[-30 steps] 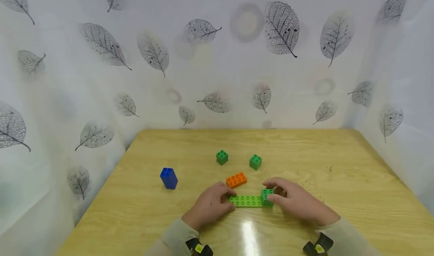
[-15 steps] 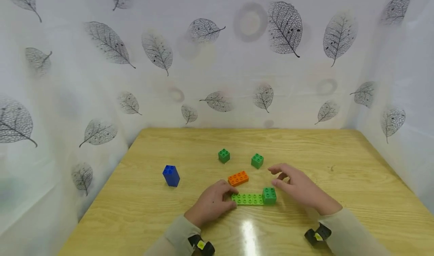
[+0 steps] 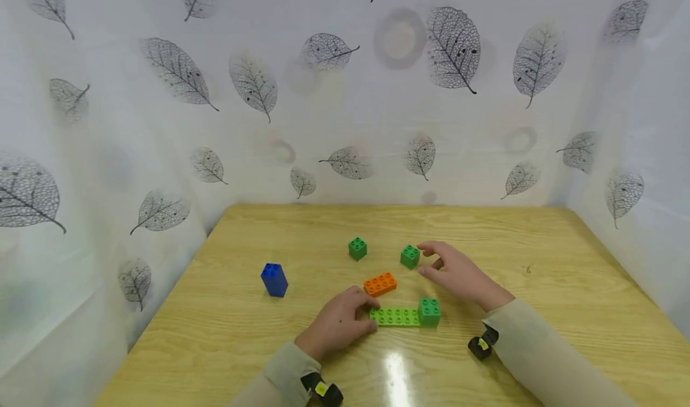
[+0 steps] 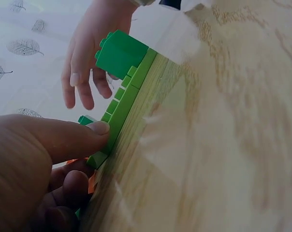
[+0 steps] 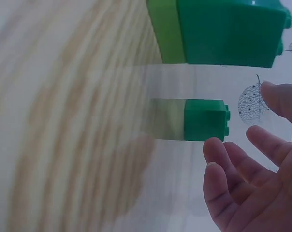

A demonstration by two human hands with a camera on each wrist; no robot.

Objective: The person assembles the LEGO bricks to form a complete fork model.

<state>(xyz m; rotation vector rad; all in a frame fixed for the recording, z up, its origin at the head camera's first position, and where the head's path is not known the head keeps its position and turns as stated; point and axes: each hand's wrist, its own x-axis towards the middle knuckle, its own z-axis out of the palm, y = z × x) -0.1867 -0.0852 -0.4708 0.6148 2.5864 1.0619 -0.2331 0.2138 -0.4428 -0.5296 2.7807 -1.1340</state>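
I saw the left hand (image 3: 341, 323) pinch the light-green strip (image 3: 393, 317) at its left end; a green block (image 3: 429, 312) sat on its right end. Beyond the strip lay an orange brick (image 3: 380, 284); well left, a blue block (image 3: 275, 281). Past the strip's right half, the right hand (image 3: 458, 273), fingers parted, held nothing beside one green cube (image 3: 410, 257); a second cube (image 3: 357, 249) stood past its left end.

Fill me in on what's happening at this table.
A person's left hand pinches the left end of a lime-green studded strip, with a mounted green brick on its right end. The right hand is beside a loose green brick, not gripping it. Also on the table are a second loose green brick, an orange brick and a tall blue block.
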